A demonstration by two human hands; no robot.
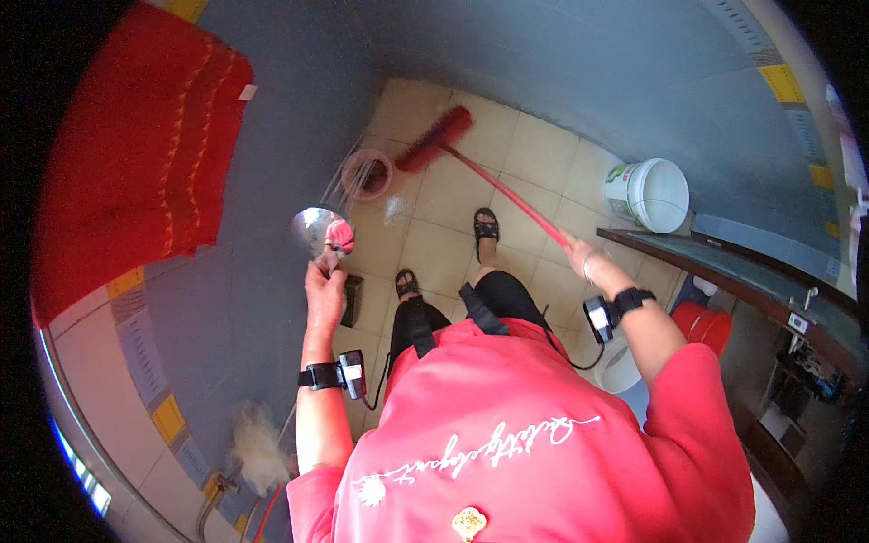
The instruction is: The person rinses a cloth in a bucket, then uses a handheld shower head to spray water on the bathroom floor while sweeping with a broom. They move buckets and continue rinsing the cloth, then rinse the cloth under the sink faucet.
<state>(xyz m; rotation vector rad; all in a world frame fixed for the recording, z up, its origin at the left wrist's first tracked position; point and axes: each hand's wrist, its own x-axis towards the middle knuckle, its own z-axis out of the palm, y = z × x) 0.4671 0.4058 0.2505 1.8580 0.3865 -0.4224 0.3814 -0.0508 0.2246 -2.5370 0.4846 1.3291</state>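
Observation:
My left hand (325, 279) is closed around the handle of a shiny chrome shower head (310, 223). Thin streams of water run from it toward a round pink container (369, 176) with a dark inside. My right hand (587, 257) grips the end of a long red pole (507, 191). At the pole's far end is a wide brush head with red bristles (436, 139), resting on the tiled floor a little beyond the pink container.
Beige tiles (444, 244) look wet near the pink container. At right a white bucket (659, 195) lies beside a dark door (742, 281). A red towel (136, 154) hangs at left on the blue-grey wall, with a clear plastic bag (261, 445) lower down.

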